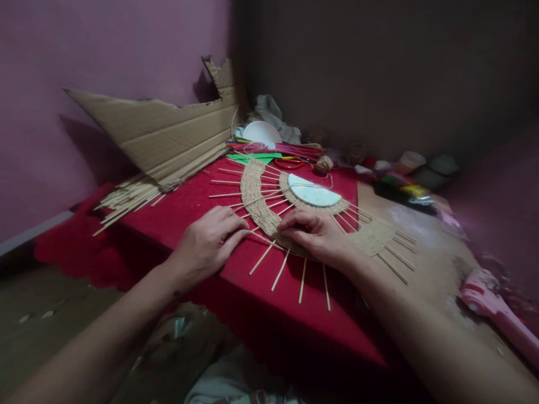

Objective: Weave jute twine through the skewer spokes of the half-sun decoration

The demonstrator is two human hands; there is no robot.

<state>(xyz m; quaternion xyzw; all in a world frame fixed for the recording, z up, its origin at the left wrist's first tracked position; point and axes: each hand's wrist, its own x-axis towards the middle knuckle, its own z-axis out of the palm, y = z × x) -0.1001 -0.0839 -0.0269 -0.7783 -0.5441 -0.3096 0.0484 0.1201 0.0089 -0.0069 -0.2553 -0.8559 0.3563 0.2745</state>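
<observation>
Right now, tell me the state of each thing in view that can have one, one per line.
Left hand: flat, palm down on the red cloth.
Right hand: fingers curled on the woven sunburst piece.
Woven sunburst piece: lying flat, part woven, sticks bare at the ends.
Cardboard sheet: torn, leaning on the wall.
Stick bundle: lying loose.

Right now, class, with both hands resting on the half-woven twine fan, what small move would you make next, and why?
Probably draw the twine past the next bare stick: the right hand pinches the tan woven twine arc, the left hand presses flat beside it, and the thin wooden sticks still jut out unwoven.
</observation>
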